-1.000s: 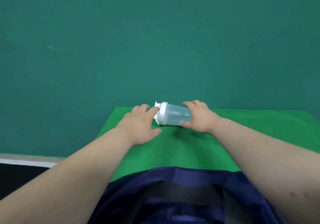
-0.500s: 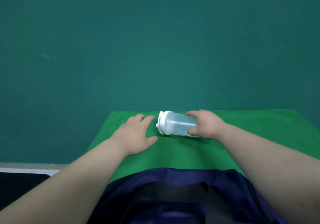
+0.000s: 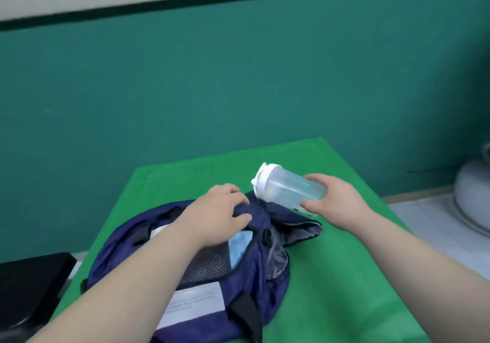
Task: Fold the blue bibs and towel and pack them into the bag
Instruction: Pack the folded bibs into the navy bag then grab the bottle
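Green table (image 3: 344, 276) bears the navy bag (image 3: 254, 271); left hand (image 3: 220, 215) grips its rim, right hand (image 3: 336, 204) holds the tilted bottle (image 3: 289, 189) by its base, so it could slip and roll off

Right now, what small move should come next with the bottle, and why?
Probably lower the bottle toward the bag opening. The right hand holds it just above the bag's far edge, lid toward the left hand, which grips the fabric there; blue cloth already lies inside.
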Tool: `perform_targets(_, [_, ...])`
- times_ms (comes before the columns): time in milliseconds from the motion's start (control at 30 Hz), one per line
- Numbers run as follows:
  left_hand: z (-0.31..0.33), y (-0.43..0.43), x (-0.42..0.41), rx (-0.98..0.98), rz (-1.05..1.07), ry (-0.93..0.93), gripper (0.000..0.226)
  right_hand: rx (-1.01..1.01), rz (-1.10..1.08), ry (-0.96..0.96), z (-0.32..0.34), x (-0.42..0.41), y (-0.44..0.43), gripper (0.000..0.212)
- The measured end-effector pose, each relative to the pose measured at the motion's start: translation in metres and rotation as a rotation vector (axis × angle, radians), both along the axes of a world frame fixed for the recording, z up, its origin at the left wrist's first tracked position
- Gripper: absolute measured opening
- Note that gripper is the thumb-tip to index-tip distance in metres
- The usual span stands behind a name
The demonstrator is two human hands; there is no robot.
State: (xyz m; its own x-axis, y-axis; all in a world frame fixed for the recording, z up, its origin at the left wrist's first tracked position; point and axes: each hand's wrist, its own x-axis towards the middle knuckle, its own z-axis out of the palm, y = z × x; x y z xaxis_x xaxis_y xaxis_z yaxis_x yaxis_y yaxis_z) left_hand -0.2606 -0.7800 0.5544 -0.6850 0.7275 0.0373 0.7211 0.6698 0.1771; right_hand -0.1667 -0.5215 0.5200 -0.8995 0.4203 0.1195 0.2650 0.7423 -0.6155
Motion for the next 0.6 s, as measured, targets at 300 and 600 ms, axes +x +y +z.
perform_targets(300, [-0.043,0.050,0.060,-0.355,-0.053,0.157,0.038,-0.114,-0.038,-0.041,-0.059,0.131,0.011,0.063])
perform_targets(600, [-0.077,0.094,0.042,-0.562,0.105,0.440,0.044,-0.140,-0.019,-0.058,-0.085,0.134,0.016,0.070])
